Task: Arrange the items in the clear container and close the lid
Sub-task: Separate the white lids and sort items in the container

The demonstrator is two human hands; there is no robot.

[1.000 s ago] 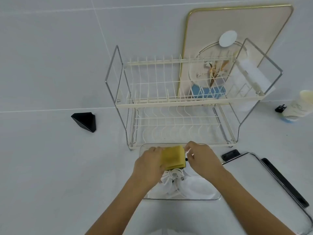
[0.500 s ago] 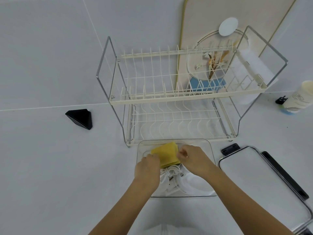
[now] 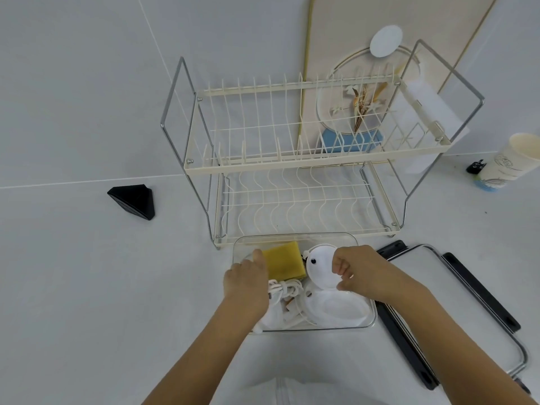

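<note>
The clear container (image 3: 295, 237) sits on the white counter in front of the dish rack. Inside it a yellow sponge (image 3: 283, 263) lies at the back left, beside a white round item with a black dot (image 3: 319, 267). A coiled white cable (image 3: 285, 289) and a white shallow dish (image 3: 342, 310) lie nearer me. My left hand (image 3: 247, 280) grips the sponge's left edge. My right hand (image 3: 361, 271) curls around the round item's right edge. The container's lid (image 3: 455, 290), white with black clips, lies flat to the right.
A two-tier wire dish rack (image 3: 292, 168) stands directly behind the container. A black triangular object (image 3: 133, 201) sits to the left. A paper cup (image 3: 511, 162) lies at the far right. A gold-rimmed board (image 3: 380, 19) leans on the wall.
The sponge went from held above the cable to down in the container's back left. My right hand let go of it and moved right onto the white round item.
</note>
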